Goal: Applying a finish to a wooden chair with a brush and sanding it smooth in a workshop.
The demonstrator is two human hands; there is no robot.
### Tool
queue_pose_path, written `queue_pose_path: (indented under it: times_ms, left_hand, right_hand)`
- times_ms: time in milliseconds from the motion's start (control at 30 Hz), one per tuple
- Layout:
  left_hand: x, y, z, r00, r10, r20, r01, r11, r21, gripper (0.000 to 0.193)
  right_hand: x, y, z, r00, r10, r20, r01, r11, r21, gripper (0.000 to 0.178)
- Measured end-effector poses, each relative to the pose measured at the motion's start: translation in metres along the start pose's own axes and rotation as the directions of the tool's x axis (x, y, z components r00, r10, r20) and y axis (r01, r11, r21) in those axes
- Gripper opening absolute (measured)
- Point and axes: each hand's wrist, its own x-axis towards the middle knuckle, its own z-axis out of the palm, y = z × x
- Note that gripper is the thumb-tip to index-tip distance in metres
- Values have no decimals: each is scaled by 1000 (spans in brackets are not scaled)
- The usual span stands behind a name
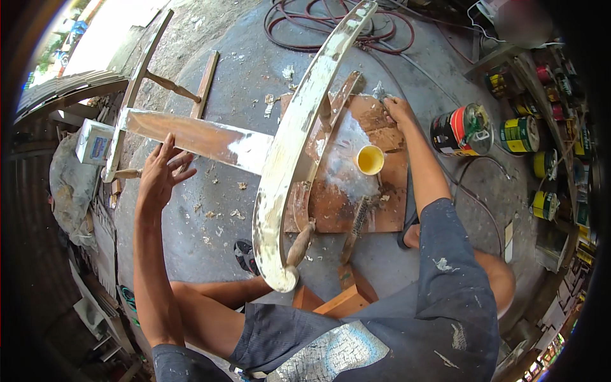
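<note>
A wooden furniture frame lies across the floor in front of me, with a curved, white-smeared armrest (273,191) nearest and a brown plank (191,132) joining it to the far-left side piece (137,76). My left hand (162,169) touches the plank's near edge with its fingertips, fingers apart, holding nothing. Right of the armrest, my right hand (399,113) is closed around what looks like a putty knife (380,92); pale paste shows at its end and the handle is mostly hidden. Below that hand a yellow cup (369,160) stands on a paste-smeared brown board (391,213).
A wire brush (360,219) lies at the board's near edge. To the right stand a large paint can (452,132) and several smaller cans (519,135). A coiled red hose (277,28) lies at the back. At left sits a white box (94,141). Scrapings litter the floor.
</note>
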Motion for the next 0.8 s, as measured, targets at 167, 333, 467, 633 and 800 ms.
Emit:
queue_pose_path:
  times_ms: [167,333,467,633,800]
  left_hand:
    - [-1,2,10,1000,1,23,-1,1000,-4,46]
    - [-4,3,2,1000,17,-15,-17,1000,-25,45]
    - [-10,-8,-21,999,50,-4,-50,998,-41,61]
    - [11,-10,12,991,112,66,-106,990,-96,62]
    - [3,-9,10,997,68,25,-65,994,-84,60]
  right_hand:
    - [6,17,10,994,6,-106,-15,997,-80,24]
    - [-22,25,7,995,6,95,26,943,-332,21]
    - [-83,-33,-4,984,93,150,-74,989,-128,21]
    - [-112,-127,-65,965,-246,-93,263,894,362,24]
    - [-225,-293,57,741,-649,171,612,758,224,37]
